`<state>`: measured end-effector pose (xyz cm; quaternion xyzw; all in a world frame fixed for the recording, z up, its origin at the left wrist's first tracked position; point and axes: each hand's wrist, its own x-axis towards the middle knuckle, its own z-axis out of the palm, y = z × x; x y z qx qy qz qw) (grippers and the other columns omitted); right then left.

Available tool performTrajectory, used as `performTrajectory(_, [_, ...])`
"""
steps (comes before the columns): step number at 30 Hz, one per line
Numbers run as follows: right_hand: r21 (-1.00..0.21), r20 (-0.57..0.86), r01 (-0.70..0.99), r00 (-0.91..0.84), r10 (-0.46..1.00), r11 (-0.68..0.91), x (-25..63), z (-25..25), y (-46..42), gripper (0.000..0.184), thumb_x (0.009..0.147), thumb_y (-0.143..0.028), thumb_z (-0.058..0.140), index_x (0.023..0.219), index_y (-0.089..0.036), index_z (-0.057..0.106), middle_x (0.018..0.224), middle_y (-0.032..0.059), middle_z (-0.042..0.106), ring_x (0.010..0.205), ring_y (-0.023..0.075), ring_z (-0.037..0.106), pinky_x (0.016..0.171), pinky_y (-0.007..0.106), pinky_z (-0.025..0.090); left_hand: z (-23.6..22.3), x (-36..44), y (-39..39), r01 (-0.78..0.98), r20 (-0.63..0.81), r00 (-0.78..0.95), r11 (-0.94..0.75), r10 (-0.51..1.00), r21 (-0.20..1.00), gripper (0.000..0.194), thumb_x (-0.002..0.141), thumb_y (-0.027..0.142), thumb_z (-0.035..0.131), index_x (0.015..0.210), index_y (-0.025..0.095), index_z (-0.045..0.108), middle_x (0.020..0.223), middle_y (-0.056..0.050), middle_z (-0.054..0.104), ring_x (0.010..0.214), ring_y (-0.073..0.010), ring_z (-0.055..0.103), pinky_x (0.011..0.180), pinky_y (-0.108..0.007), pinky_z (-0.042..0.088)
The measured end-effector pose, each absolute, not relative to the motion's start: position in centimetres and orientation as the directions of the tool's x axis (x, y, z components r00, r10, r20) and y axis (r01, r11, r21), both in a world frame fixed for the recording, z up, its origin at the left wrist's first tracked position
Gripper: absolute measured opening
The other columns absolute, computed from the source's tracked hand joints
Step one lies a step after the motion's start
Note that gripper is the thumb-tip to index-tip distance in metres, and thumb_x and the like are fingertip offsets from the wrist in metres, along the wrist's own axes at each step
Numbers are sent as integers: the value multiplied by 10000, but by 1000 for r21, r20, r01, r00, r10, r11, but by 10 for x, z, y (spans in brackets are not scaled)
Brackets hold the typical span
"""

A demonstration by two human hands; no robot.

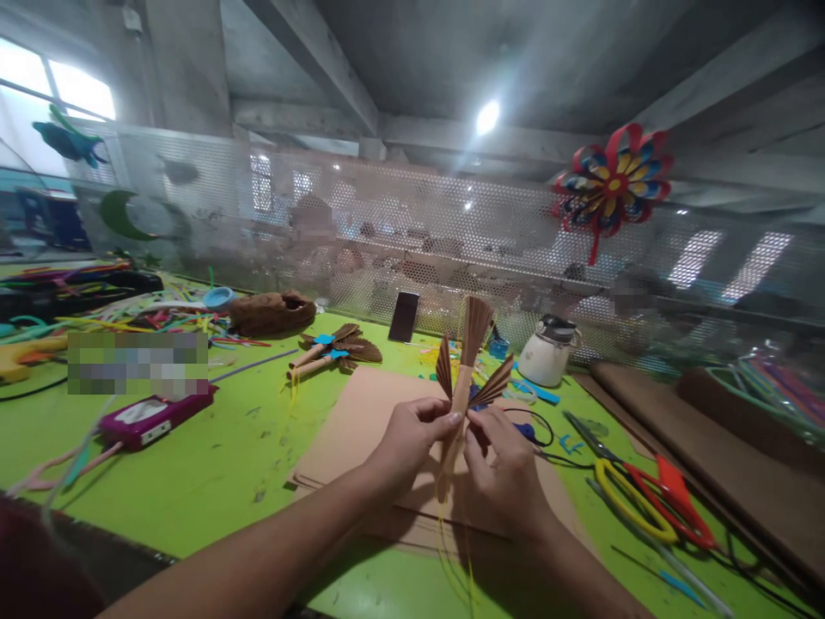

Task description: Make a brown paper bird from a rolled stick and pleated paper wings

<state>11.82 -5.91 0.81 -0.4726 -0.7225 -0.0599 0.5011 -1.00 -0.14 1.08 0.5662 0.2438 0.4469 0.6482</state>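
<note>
A brown paper figure (462,385), made of a rolled tube with pleated fans at its top and on both sides, stands nearly upright between my hands. My left hand (412,440) is closed, thumb and forefinger pinching the tube from the left. From the right, my right hand (506,464) pinches close to the base of the right fan, its other fingers curled. Yellow threads (443,537) trail from the tube's lower end. Beneath both hands lies a stack of brown paper sheets (361,421). Similar paper figures (322,354) with blue bands rest behind the stack, to the left.
Scissors (635,499) with yellow and red handles lie at right, near folded brown material (696,430). A white jug (545,351) and dark phone (404,316) stand at the back. A purple power strip (158,417) lies left; a perforated screen (400,223) borders the green table (225,499).
</note>
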Motion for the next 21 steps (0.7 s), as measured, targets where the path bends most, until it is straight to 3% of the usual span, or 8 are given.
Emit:
performTrajectory(10, [-474,724,722,-7,690,504,117,2,-54,114,855,-175,453,826,-170,564,748,31,524,663,158,470,601,273,371,3,-8,2,-320,162,493,6,855,947,305,657,367,713,813,107,685,766,-70,656,707,-169,574,678,-281,433])
performTrajectory(15, [-511,722,684,13,691,521,117,-1,-48,174,839,-171,459,910,-169,618,785,49,583,684,164,518,591,265,409,6,-5,3,-340,61,436,102,898,935,259,623,288,741,809,120,673,788,-65,663,726,-153,588,667,-249,431])
performTrajectory(21, [-515,740,691,61,670,506,120,-3,-44,234,804,-185,472,947,-141,651,741,52,608,599,152,528,550,262,428,10,-11,19,-422,27,407,162,913,892,128,681,195,675,760,107,627,686,-46,631,628,-128,571,642,-244,446])
